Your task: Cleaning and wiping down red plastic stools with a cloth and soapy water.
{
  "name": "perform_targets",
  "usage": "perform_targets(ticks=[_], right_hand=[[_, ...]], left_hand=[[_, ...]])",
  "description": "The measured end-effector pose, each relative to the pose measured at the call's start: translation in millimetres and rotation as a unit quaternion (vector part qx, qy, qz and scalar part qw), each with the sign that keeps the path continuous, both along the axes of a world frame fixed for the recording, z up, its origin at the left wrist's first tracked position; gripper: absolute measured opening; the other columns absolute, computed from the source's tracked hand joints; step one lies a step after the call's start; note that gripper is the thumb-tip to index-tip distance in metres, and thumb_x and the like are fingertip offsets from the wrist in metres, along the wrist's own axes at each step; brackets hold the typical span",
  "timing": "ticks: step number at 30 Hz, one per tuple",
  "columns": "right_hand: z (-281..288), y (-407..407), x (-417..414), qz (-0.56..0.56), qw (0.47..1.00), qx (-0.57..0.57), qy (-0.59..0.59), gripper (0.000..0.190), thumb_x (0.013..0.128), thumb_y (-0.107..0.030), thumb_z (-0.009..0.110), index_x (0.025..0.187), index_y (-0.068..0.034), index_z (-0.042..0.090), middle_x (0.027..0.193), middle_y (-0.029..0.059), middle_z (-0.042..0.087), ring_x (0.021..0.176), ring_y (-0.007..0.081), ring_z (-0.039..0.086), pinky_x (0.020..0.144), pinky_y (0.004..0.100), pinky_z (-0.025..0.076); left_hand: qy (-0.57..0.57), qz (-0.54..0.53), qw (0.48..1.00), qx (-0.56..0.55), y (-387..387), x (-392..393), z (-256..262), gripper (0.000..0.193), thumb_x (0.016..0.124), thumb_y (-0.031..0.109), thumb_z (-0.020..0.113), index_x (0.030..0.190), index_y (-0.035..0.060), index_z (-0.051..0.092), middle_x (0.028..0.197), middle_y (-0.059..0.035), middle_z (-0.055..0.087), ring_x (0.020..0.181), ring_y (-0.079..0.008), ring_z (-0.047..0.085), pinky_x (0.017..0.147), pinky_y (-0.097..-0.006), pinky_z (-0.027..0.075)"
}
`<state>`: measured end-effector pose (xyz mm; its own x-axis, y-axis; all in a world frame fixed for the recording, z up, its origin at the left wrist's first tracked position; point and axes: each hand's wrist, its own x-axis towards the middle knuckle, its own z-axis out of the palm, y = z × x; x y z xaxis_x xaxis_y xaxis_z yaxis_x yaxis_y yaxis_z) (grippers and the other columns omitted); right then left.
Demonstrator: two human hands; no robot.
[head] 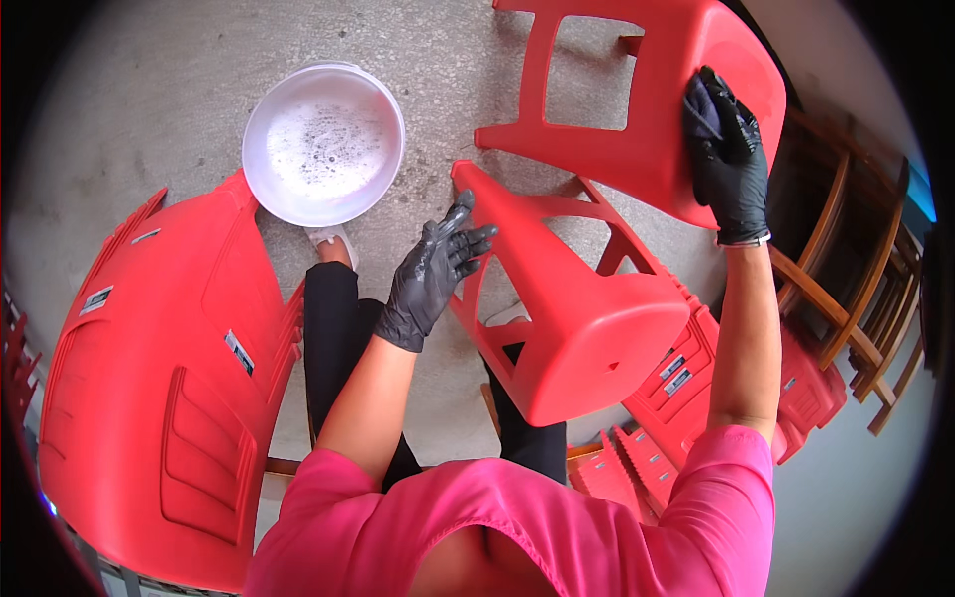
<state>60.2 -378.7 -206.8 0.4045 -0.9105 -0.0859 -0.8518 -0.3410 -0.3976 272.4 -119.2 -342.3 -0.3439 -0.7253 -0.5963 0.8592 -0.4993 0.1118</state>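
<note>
My right hand [725, 153], in a black glove, presses a dark cloth [701, 110] against the seat of a red plastic stool [660, 97] that lies on its side at the upper right. Below it another red plastic stool [574, 298] lies tilted, its seat towards me. My left hand [440, 269], also black-gloved and wet, has its fingers apart beside that stool's legs and holds nothing; whether the fingertips touch the stool I cannot tell. A round pale bucket [398, 142] of foamy water stands on the floor at the upper left.
A large stack of red plastic chairs or stools [157, 358] with labels fills the left side. More red stacked plastic furniture [686, 373] stands at the lower right. Wooden chair frames [843, 261] lean by the wall at the far right. The floor [448, 45] is speckled grey.
</note>
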Motion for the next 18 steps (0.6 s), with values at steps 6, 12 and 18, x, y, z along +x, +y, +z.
perform_targets(ticks=[6,12,18], right_hand=[[26,68,-7,-0.010,0.977,0.170,-0.132,0.046,0.078,0.009,0.062,0.122,-0.003,0.054,0.126,0.0125,0.053,0.118,0.0225,0.052,0.099,0.0326,0.044],[50,159,-51,-0.154,0.953,0.227,-0.129,0.036,0.082,-0.012,0.065,0.117,-0.006,0.058,0.116,0.0139,0.061,0.105,0.0284,0.060,0.087,0.0357,0.050],[35,254,-124,0.019,0.979,0.048,0.196,0.056,0.077,-0.020,0.065,0.131,-0.015,0.050,0.130,0.0162,0.050,0.118,0.0343,0.049,0.094,0.0446,0.042]], left_hand=[[0.000,0.003,0.999,-0.037,-1,3,8,0.075,0.090,0.063,0.039,0.146,0.0135,0.029,0.130,-0.0102,0.052,0.111,-0.0152,0.051,0.094,-0.0287,0.036],[-0.072,0.054,0.996,0.003,11,-10,1,0.039,0.095,0.027,0.054,0.129,0.0077,0.050,0.109,-0.0064,0.063,0.096,-0.0122,0.060,0.082,-0.0254,0.047],[-0.123,0.012,0.992,-0.002,14,-14,-2,0.015,0.091,0.014,0.059,0.105,0.0084,0.061,0.092,-0.0035,0.067,0.076,-0.0113,0.062,0.069,-0.0252,0.050]])
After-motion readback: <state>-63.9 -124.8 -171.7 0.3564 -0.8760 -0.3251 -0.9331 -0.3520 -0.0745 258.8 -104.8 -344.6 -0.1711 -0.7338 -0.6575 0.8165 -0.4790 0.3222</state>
